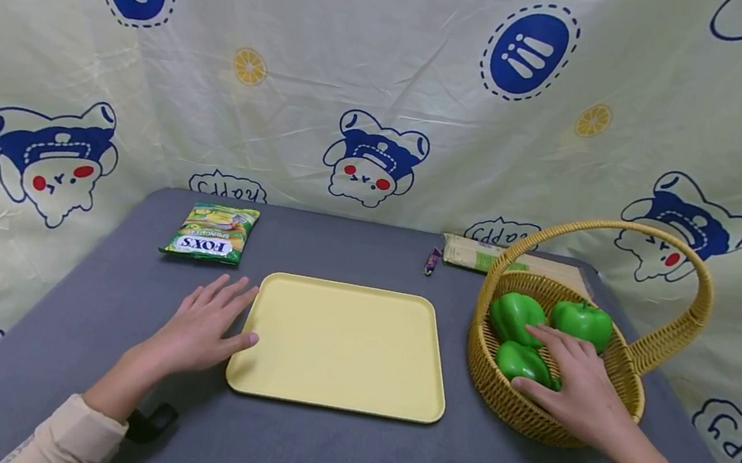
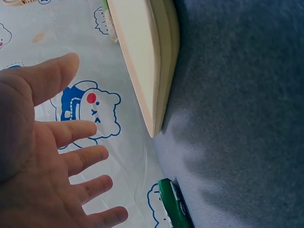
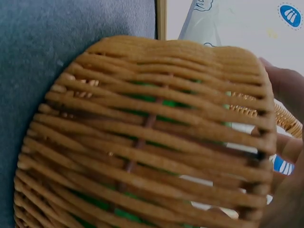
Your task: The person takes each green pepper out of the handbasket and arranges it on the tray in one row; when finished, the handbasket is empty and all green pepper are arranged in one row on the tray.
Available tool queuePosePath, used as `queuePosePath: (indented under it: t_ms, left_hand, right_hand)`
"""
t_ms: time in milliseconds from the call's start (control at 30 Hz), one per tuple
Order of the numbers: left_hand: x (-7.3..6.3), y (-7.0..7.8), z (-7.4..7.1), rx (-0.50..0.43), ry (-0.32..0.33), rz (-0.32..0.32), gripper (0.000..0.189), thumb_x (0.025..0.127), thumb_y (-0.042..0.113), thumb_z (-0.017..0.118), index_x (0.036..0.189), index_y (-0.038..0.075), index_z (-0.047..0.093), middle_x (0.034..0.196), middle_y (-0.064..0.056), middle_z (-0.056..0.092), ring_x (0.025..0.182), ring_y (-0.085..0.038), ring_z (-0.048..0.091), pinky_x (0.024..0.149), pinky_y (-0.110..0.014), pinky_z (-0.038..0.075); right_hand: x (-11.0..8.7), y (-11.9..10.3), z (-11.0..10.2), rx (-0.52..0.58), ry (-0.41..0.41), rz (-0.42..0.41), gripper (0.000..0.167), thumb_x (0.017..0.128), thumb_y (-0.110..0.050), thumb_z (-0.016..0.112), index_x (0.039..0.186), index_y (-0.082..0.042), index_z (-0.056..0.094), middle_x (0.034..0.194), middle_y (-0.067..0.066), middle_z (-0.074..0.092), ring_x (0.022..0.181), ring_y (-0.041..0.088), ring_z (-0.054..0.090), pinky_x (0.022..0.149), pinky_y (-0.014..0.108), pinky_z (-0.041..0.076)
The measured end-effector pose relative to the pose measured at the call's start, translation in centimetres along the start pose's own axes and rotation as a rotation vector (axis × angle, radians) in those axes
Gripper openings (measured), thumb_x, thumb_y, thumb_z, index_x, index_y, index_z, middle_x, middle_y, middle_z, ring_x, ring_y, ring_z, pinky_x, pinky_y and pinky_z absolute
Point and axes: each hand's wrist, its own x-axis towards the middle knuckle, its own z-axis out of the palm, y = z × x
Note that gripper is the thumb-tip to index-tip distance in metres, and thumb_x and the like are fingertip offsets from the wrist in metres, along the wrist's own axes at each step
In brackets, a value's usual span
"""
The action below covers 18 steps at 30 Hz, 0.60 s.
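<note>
My right hand (image 1: 581, 387) reaches over the rim of a wicker basket (image 1: 493, 398), fingers stretched above the peppers inside. Three green bell peppers are in it: one at the left (image 1: 515, 317), one at the back right (image 1: 582, 323), and one in front (image 1: 521, 360) beside my thumb. Whether the fingertips touch a pepper, I cannot tell. In the right wrist view the basket's wall (image 3: 142, 142) hides most of the peppers. My left hand (image 1: 202, 326), fingers spread and holding nothing, hovers at the left edge of a pale yellow tray (image 1: 342, 347).
Behind my left hand lies a green snack bag (image 1: 212, 232). A small purple wrapped candy (image 1: 433, 262) and a long beige packet (image 1: 471, 254) lie at the back right, the packet partly behind the basket. The basket's tall handle (image 1: 695, 300) arches above its right side.
</note>
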Motion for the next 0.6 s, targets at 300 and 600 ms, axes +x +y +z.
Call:
queuePosePath:
  t_ms: [300, 600]
  left_hand:
    - [0.1, -0.7, 0.2, -0.042, -0.042, 0.020, 0.065, 0.090, 0.036, 0.061, 0.144, 0.007, 0.039, 0.151, -0.017, 0.034, 0.140, -0.044, 0.022, 0.103, -0.069, 0.023]
    - [0.3, -1.2, 0.1, -0.075, -0.095, 0.036, 0.064, 0.090, 0.036, 0.061, 0.143, 0.007, 0.040, 0.150, -0.017, 0.035, 0.140, -0.044, 0.023, 0.100, -0.069, 0.025]
  right_hand:
    - [0.2, 0.9, -0.5, 0.092, -0.112, -0.036, 0.066, 0.081, -0.031, 0.074, 0.136, -0.008, 0.045, 0.135, 0.020, 0.049, 0.117, 0.038, 0.042, 0.086, 0.058, 0.039]
    - [0.3, 1.5, -0.8, 0.126, -0.230, -0.002, 0.067, 0.083, -0.034, 0.071, 0.140, -0.011, 0.043, 0.140, 0.019, 0.045, 0.125, 0.040, 0.038, 0.089, 0.061, 0.039]
